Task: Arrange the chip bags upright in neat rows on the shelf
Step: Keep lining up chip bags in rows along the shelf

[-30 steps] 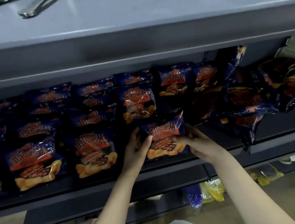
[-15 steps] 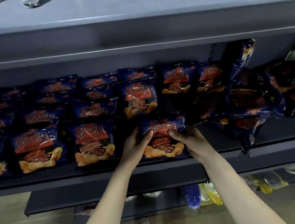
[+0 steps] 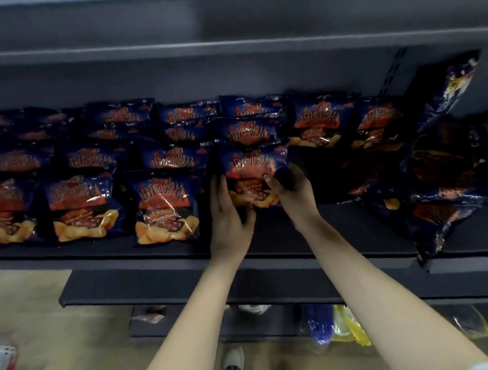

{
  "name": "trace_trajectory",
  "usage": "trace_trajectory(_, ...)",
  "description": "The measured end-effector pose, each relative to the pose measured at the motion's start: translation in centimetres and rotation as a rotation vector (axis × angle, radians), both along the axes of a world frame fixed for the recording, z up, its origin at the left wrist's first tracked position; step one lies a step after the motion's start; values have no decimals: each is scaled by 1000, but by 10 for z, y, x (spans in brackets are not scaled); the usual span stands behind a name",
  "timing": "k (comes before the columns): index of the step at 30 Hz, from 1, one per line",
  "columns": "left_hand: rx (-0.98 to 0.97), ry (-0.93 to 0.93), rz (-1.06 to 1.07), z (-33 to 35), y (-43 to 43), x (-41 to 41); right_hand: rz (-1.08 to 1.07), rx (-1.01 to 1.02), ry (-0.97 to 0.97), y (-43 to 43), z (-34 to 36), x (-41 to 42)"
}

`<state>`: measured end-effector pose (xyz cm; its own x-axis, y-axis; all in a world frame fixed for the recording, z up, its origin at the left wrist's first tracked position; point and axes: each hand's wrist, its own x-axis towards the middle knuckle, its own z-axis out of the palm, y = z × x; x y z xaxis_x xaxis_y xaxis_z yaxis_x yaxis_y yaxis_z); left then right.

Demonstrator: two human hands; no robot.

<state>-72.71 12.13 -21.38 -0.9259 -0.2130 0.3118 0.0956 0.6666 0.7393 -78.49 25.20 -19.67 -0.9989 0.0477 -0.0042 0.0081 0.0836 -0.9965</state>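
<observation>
Chip bag (image 3: 252, 171), dark blue with a red label and golden chips printed low, stands upright between both hands at the front of the fourth row on the dark shelf (image 3: 165, 247): the left hand (image 3: 227, 215) lies flat against its left edge with fingers straight up, while the right hand (image 3: 292, 191) curls around its right edge, thumb on the front face. Just left stands a front-row neighbour bag (image 3: 165, 212), with more rows beyond. To the right, loose bags (image 3: 447, 167) lie tumbled in a heap.
</observation>
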Motion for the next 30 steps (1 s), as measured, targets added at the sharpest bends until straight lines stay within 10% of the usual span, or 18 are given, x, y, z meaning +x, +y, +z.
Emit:
trace_trajectory(4, -28, 36, 27, -2, 2, -2, 42, -70, 66, -2, -7, 9)
trace_trajectory(10, -59, 42, 50, -3, 4, -7, -114, 334, 283, -10, -12, 12)
trace_trajectory(30, -65, 60, -86, 0, 4, -5, -235, 273, 273, -18, -8, 16)
